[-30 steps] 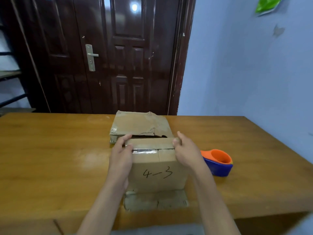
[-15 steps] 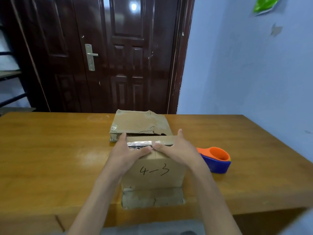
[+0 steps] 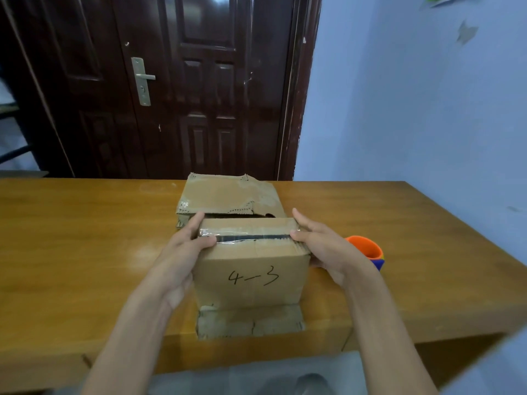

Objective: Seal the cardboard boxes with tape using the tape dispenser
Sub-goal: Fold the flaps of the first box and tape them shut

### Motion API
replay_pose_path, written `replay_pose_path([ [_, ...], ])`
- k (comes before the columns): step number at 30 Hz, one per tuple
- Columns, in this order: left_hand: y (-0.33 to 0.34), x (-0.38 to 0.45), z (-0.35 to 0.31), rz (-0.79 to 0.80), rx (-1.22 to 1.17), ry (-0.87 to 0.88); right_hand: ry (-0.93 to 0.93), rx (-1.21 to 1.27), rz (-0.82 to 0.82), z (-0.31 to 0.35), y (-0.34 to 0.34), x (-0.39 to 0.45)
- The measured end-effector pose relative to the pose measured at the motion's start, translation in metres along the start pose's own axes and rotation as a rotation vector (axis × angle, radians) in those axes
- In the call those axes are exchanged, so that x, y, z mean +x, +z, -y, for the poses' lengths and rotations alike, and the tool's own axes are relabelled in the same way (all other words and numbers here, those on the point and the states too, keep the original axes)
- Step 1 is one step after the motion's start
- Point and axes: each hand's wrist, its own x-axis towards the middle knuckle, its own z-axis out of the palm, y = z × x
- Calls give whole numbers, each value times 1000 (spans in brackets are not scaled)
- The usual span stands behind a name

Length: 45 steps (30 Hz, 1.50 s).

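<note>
At the near edge of the tabletop (image 3: 85, 238), the left hand (image 3: 182, 252) and right hand (image 3: 328, 249), fingers spread, press thumbs on the tape (image 3: 251, 237) ends atop the box (image 3: 251, 277) marked 4-3, with the tape dispenser (image 3: 363, 246) just beside it, and because the seam gapes dark, weak pressure may leave the strip lifting.

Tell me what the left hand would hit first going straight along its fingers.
Probably the torn box behind: the left hand points along the front box toward it. Depth unclear.
</note>
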Motion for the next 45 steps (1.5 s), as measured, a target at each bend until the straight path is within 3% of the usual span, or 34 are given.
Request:
replay_pose_path([
  [5,-8,7,1,66,-39,-38,12,83,-3,-15,-6,3],
  [8,0,1,8,23,-43,-5,22,87,-2,-38,6,-5],
  [16,21,-10,23,-123,-96,173,-21,377,-48,-48,16,-13],
  [24,25,-29,40,-133,-95,312,-225,175,-319,-36,19,6],
  [30,15,-38,55,-183,202,446,-303,16,-193,-13,20,43],
  [32,15,-35,56,-196,330,501,-308,-81,-220,-5,22,56],
  [37,13,-32,60,-219,515,613,-428,-471,-576,0,23,51],
  [38,14,-33,61,-229,523,631,-476,-419,-557,-3,24,40],
  [40,22,-38,65,-280,562,685,-518,-221,-318,-13,29,11],
  [42,33,-43,71,-336,608,732,-501,-223,-87,-24,40,-14],
  [45,39,-45,79,-378,640,774,-505,-272,-46,-37,54,-30],
])
